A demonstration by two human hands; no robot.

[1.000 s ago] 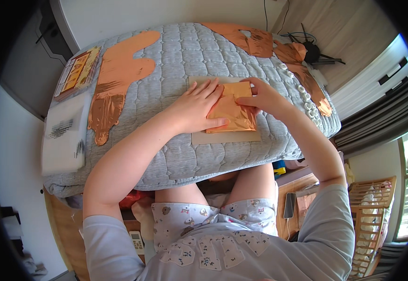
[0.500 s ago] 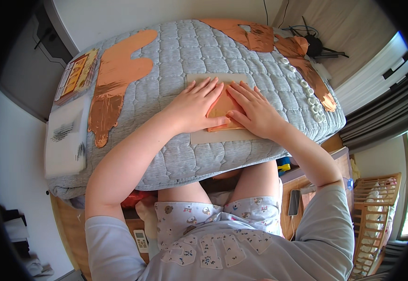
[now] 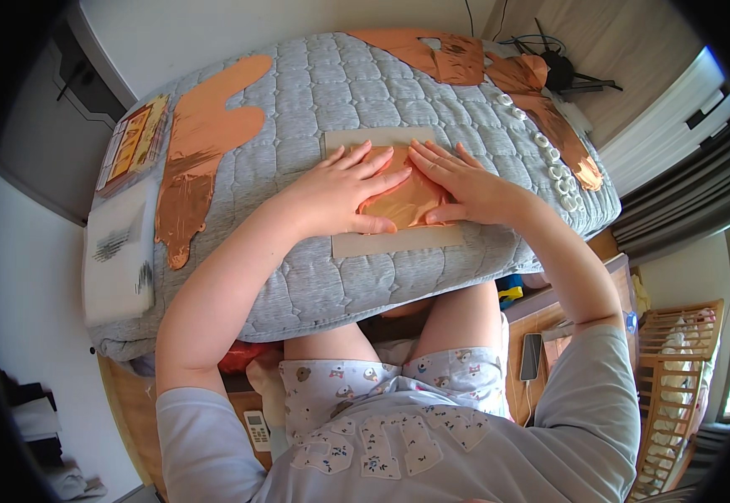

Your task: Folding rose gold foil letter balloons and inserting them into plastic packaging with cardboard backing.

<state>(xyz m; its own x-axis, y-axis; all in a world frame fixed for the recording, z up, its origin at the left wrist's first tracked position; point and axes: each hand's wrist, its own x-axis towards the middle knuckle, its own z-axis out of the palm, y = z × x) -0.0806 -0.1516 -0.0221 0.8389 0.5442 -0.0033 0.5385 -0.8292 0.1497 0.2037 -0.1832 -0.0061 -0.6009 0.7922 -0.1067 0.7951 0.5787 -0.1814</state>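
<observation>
A shiny copper-coloured foil sheet lies on a flat beige-grey board at the near side of a quilted grey mattress. My left hand rests flat on the foil's left part, fingers spread and thumb pointing inward. My right hand lies on its right part, likewise with fingers apart. The foil shows between my hands, with creases near the right thumb. My palms hide its side edges.
Larger copper foil pieces lie at the left and far right. Several small white rings line the right side. A white sheet stack and a colourful printed packet sit far left. Below are a phone and remote control.
My hands have moved apart, uncovering more foil between them. The right hand has shifted rightward; the left fingers have spread more. The view has shifted slightly.
</observation>
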